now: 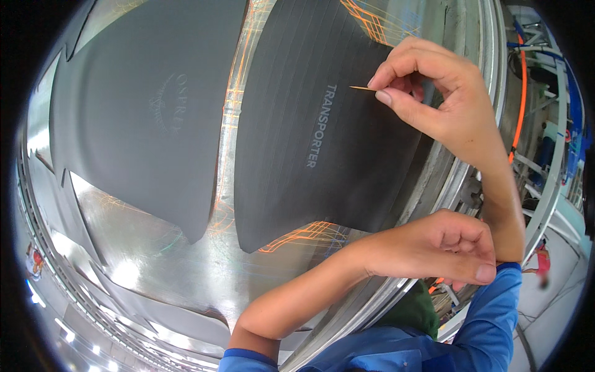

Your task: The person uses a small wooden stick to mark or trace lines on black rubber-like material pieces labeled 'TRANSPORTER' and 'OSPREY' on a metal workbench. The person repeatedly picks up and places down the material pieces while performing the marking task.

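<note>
My right hand (pixel 434 93) pinches a toothpick (pixel 361 88), thin and pale, between thumb and forefinger. The toothpick points left over a dark grey fabric panel (pixel 279 149) with light lettering; I cannot tell whether its tip touches the cloth. Below, at the table's near edge, my left hand (pixel 443 248) is loosely closed with its fingers curled in, and nothing shows in it. The left forearm crosses over the panel's lower corner.
Another dark grey panel (pixel 149 118) with a faint emblem lies to the left. Both rest on a shiny metal table (pixel 204 266) marked with orange lines (pixel 310 234). A metal rail (pixel 489 56) edges the table on the right, with an orange hose (pixel 519 105) beyond. People stand in the distance.
</note>
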Tool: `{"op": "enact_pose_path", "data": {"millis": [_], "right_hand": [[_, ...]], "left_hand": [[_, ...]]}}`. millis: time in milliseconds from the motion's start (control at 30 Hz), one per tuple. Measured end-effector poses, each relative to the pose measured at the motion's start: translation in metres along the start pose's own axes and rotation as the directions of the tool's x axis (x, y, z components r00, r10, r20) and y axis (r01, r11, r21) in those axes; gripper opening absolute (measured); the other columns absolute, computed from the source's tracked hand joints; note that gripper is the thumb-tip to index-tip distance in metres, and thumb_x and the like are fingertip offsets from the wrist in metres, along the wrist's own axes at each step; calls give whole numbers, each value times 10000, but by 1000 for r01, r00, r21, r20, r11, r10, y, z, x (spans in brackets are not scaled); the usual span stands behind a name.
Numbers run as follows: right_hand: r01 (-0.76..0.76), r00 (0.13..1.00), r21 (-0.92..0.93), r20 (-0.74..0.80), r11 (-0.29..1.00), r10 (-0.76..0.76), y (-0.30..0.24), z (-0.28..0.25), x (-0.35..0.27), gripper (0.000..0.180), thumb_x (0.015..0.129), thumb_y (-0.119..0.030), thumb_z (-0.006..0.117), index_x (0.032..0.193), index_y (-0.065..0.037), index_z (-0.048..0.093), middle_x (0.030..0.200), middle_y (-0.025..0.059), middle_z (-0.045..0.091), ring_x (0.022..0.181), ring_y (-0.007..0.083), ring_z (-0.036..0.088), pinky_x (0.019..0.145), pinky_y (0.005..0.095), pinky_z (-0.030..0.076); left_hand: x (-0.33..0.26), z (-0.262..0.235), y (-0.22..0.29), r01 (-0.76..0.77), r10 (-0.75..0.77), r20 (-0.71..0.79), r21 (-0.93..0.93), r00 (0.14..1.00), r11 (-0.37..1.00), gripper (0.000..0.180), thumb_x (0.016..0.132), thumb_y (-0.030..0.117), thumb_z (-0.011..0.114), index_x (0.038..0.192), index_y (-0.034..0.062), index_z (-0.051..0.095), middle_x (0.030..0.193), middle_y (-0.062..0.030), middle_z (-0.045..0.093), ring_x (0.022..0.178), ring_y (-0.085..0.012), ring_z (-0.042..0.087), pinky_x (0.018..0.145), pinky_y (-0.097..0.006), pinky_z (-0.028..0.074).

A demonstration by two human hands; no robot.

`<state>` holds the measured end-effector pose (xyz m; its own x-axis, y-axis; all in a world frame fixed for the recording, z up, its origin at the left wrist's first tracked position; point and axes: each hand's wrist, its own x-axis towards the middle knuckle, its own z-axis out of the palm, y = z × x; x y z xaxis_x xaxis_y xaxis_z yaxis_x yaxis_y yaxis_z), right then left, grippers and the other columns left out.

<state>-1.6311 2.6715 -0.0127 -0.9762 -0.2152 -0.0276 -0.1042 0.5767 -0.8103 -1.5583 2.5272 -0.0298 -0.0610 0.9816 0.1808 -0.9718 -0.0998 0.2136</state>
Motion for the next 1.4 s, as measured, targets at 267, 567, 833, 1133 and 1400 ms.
{"op": "enact_pose_path", "data": {"millis": [267,567,833,1133,1400], "right_hand": [[203,971,-16,136,979,-199,5,-14,37,107,847,-1,681,945,-37,702,864,4,621,715,87,545,633,246,400],[27,982,115,185,993,-48,6,-17,35,84,835,-16,733,913,-12,763,861,23,641,711,68,563,632,206,444],[42,975,106,214,994,-64,9,-20,35,113,839,-18,729,944,-15,770,856,25,650,691,67,567,620,213,453],[37,973,125,220,992,-64,16,-20,36,112,835,-19,725,934,-22,777,834,25,656,668,63,557,597,207,446],[34,975,103,214,994,-56,17,-19,36,113,834,-17,727,932,-28,780,835,21,658,665,61,557,592,206,443]], "left_hand": [[1,3,4,31,-31,-5,17,1000,999,338,911,294,761,1108,33,675,849,35,678,770,-18,577,636,-194,383],[0,2,2,-35,35,-20,-10,999,999,371,881,300,783,1113,34,668,887,35,688,777,-12,580,608,-186,344],[3,3,-5,-86,86,-44,-9,995,996,393,859,295,802,1127,41,666,882,30,690,766,-19,584,596,-185,332],[5,3,-5,-108,108,-33,-18,994,994,415,860,300,802,1132,21,658,859,19,689,758,-21,587,597,-187,328],[6,2,-6,-113,112,-34,-8,993,994,423,867,296,800,1150,21,650,860,18,692,761,-20,590,598,-186,325]]}}
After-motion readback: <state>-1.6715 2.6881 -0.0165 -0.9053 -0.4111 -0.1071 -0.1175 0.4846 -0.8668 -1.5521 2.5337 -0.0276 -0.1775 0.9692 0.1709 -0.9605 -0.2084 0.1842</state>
